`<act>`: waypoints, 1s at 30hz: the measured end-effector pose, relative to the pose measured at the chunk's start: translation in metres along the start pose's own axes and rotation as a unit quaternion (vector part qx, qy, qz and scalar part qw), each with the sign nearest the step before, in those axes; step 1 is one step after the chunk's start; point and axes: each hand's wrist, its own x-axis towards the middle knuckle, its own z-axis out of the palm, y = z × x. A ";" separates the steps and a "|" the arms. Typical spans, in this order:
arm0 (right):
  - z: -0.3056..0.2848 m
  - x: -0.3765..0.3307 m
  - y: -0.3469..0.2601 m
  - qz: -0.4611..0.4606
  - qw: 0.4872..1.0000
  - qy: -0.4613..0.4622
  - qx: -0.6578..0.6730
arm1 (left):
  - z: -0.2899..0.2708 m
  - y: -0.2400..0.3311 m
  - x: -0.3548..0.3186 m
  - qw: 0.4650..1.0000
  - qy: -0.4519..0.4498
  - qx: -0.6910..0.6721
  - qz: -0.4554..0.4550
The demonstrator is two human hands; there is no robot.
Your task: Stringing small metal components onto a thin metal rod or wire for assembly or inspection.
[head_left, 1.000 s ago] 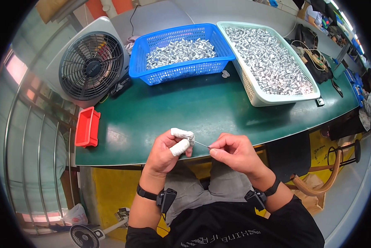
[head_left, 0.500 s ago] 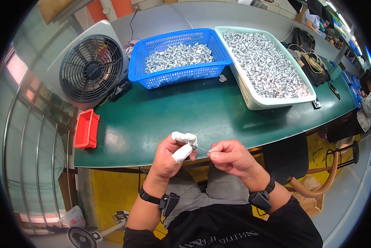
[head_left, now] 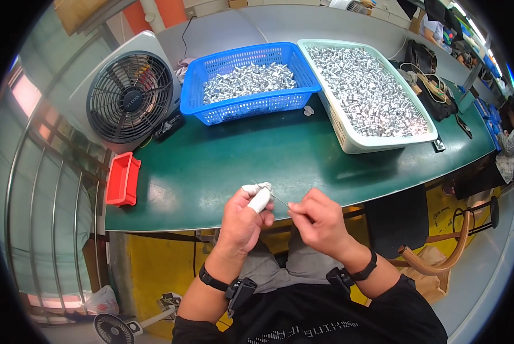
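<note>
White coverings wrap the thumb and forefinger of my left hand (head_left: 241,222). Those two fingertips are pinched on a thin metal rod (head_left: 280,200), just in front of the green table's near edge. The rod slants down to the right, and its far tip pokes out past the white fingertips. Its lower end is pinched between thumb and forefinger of my right hand (head_left: 324,222). Whether a small part also sits in the left pinch, I cannot tell. Beyond the hands, a blue basket (head_left: 251,107) and a pale green basket (head_left: 357,140) hold many small silvery metal pieces.
A red bin (head_left: 123,180) lies at the left end of the green table (head_left: 228,155). Behind it stands a box fan (head_left: 132,97). Small round pieces (head_left: 308,110) lie by the blue basket. A black bag (head_left: 434,94) with cables is at the far right, near a wooden chair arm (head_left: 440,264).
My left hand has turned a little and its fingers cover less of the rod. The right hand has rotated, knuckles raised, still pinching the rod's end. The view has shifted slightly.
</note>
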 end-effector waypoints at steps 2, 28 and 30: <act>-0.006 0.002 0.002 -0.007 1.000 0.003 -0.011 | -0.003 0.000 0.000 1.000 -0.016 0.011 0.016; -0.002 0.000 -0.006 0.090 0.995 -0.021 0.038 | -0.029 0.005 0.013 0.986 -0.053 -0.159 0.008; 0.000 0.002 -0.006 0.087 0.996 -0.020 0.032 | -0.029 0.004 0.012 0.986 -0.050 -0.162 0.006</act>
